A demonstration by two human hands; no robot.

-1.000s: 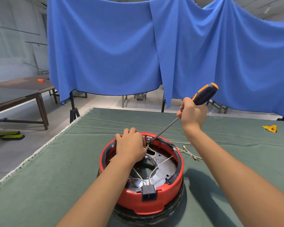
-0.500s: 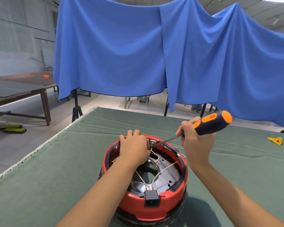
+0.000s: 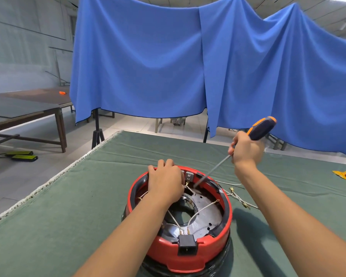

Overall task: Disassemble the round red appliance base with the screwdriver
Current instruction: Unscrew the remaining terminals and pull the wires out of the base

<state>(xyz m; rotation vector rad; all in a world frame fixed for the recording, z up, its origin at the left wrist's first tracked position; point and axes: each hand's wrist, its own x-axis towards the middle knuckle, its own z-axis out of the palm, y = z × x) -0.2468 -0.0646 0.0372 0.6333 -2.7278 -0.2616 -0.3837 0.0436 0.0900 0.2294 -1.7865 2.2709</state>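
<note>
The round red appliance base (image 3: pixel 190 254) sits upside-down near the front edge of the bench (image 3: pixel 88 206), its inner metal plate and thin white wires exposed, a black socket at its near wall. The left hand (image 3: pixel 165 181) lies over the far rim, fingers curled over the edge in a steadying grip on the shell. The right hand (image 3: pixel 246 150) has its grip closed around the black-and-orange handle of the screwdriver (image 3: pixel 261 127), whose shaft slants down and leftward so that the tip sits just inside the far rim, beside a small grey terminal block (image 3: pixel 188 175). The step in hand looks like working a fastener or clip at that far inner edge; whether the tip is actually seated in a screw head is too small to tell. The next move probably calls for keeping the shaft in line with the fastener, pressing down while turning, and holding the shell firmly so it does not rotate on the cloth. A bundle of loose wires (image 3: pixel 239 198) lies on the bench just right of the base, and a small yellow object (image 3: pixel 343 174) lies well apart at the right edge. The bench wears a green cloth; behind hangs a blue drape (image 3: pixel 148 66), with a dark wooden table (image 3: pixel 28 108) at the left on a pale tiled floor.
</note>
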